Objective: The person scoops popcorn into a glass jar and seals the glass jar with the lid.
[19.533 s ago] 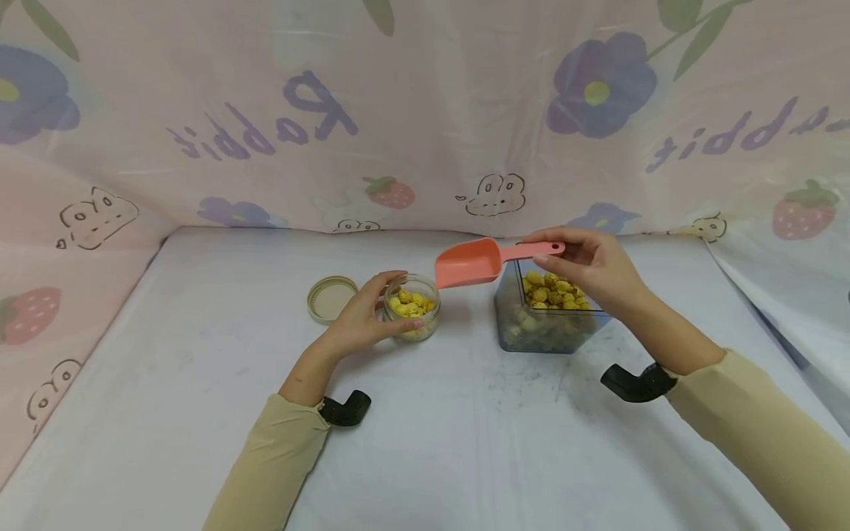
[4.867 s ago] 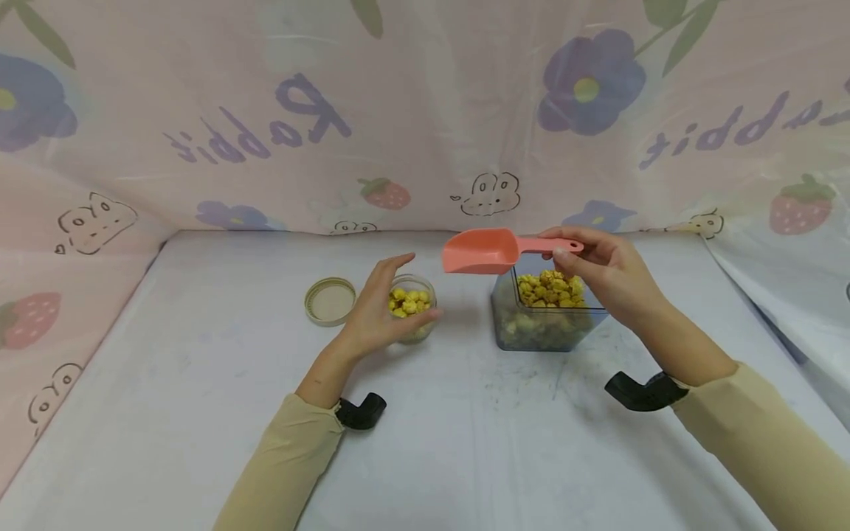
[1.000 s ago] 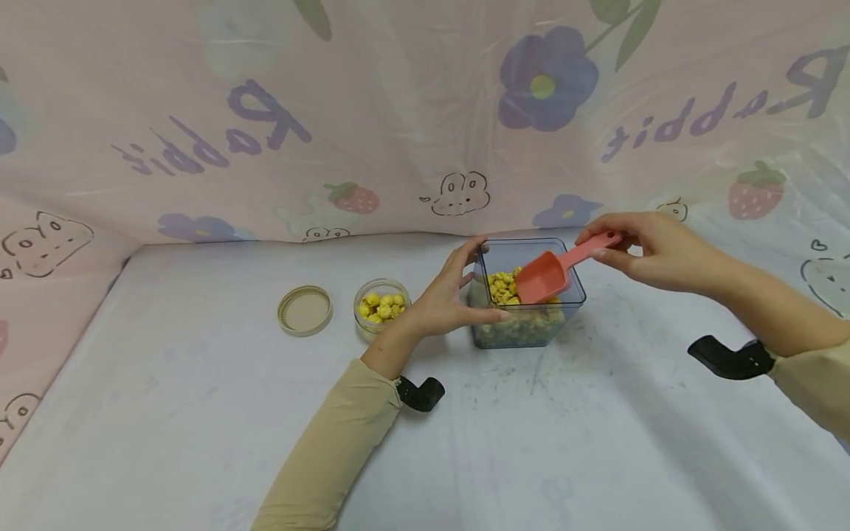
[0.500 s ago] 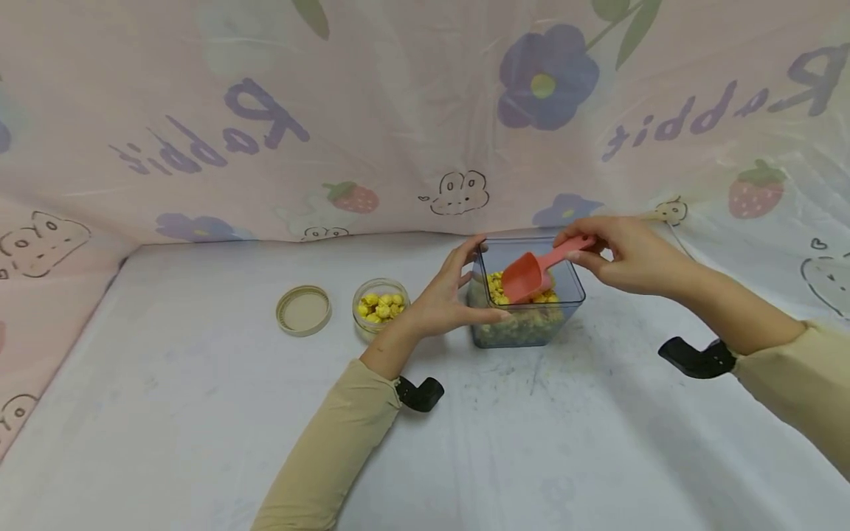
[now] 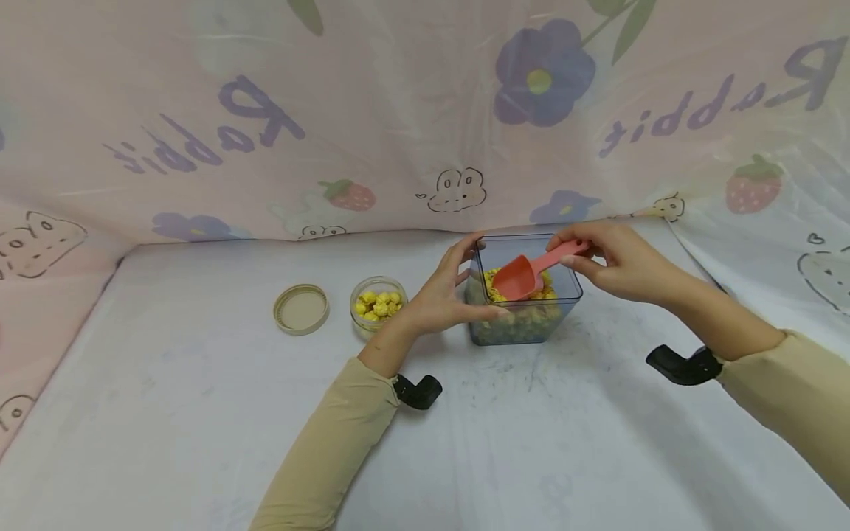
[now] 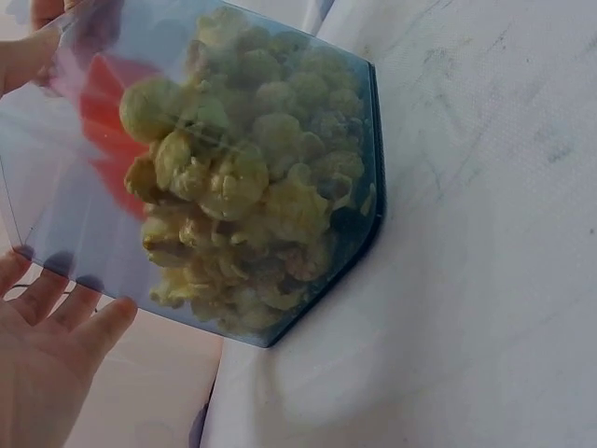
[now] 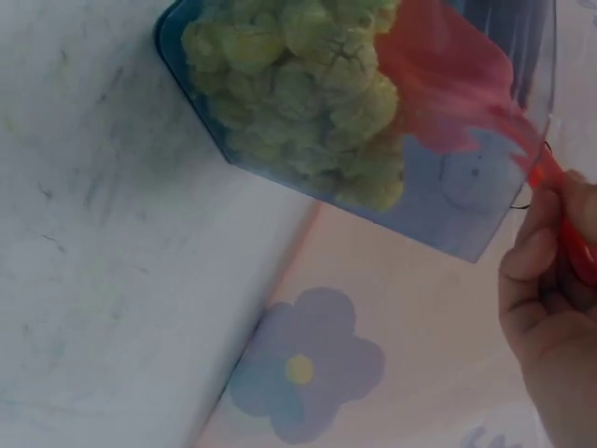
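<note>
In the head view, a clear bluish plastic container (image 5: 558, 315) holds yellow popcorn (image 5: 546, 293). My left hand (image 5: 434, 299) grips the container's left side, thumb along the front and fingers toward the back. My right hand (image 5: 620, 262) pinches the handle of a coral-pink scoop (image 5: 516, 279). The scoop's bowl sits inside the container, tilted down to the left against the popcorn. Through the clear wall, the left wrist view shows the red scoop bowl (image 6: 107, 121) beside the popcorn (image 6: 261, 177). How much the bowl carries is hard to tell.
Left of the container stands a small glass jar (image 5: 361, 326) with popcorn in it, partly behind my left wrist. Farther left a round lid (image 5: 301, 310) lies on the white table cover (image 5: 199, 413). A printed pink curtain (image 5: 398, 110) rises behind the table.
Since a second ago, the scoop has moved left and lower into the popcorn, with my right hand following. Earlier, my left hand was by the jar; now it grips the container.
</note>
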A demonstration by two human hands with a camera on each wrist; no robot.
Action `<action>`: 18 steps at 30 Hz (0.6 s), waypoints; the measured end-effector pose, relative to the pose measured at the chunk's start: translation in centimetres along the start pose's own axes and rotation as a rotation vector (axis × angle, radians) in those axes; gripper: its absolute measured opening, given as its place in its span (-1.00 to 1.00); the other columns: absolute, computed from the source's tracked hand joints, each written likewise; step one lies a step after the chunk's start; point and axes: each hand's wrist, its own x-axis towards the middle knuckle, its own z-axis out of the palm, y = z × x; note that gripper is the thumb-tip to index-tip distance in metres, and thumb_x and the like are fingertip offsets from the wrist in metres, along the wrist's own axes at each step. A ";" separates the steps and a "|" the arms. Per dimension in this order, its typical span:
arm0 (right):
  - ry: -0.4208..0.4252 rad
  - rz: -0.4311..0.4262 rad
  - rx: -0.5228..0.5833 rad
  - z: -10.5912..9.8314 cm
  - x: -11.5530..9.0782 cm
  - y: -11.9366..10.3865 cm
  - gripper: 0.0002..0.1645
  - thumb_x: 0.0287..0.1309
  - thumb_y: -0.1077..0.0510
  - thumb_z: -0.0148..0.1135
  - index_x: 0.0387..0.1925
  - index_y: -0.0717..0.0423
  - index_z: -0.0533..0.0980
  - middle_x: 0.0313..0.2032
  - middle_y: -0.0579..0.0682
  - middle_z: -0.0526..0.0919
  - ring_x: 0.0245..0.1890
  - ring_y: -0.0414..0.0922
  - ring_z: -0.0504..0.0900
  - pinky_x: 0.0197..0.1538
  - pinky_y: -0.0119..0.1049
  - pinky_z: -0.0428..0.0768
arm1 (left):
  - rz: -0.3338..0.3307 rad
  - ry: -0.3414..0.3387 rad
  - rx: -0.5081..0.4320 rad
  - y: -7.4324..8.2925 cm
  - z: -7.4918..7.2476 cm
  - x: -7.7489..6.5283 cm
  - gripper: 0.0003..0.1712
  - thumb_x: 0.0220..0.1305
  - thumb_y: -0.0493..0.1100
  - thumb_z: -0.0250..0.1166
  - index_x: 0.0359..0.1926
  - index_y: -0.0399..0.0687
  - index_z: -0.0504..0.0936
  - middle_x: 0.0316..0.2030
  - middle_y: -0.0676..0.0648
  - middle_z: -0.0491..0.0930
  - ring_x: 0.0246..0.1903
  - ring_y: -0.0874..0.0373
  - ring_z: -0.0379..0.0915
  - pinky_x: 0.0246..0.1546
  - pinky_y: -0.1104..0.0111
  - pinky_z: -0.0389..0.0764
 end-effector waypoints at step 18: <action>-0.049 -0.006 0.106 0.5 -0.6 0.5 -0.74 0.23 0.38 0.16 -0.06 0.16 0.54 -0.29 -0.03 0.56 -0.41 -0.27 0.45 -0.35 -0.54 0.45 | -0.011 0.002 0.005 0.1 0.2 0.1 0.24 -0.07 -0.25 0.53 0.48 0.16 -0.10 0.41 -0.13 0.01 0.41 0.03 -0.04 0.41 0.08 0.15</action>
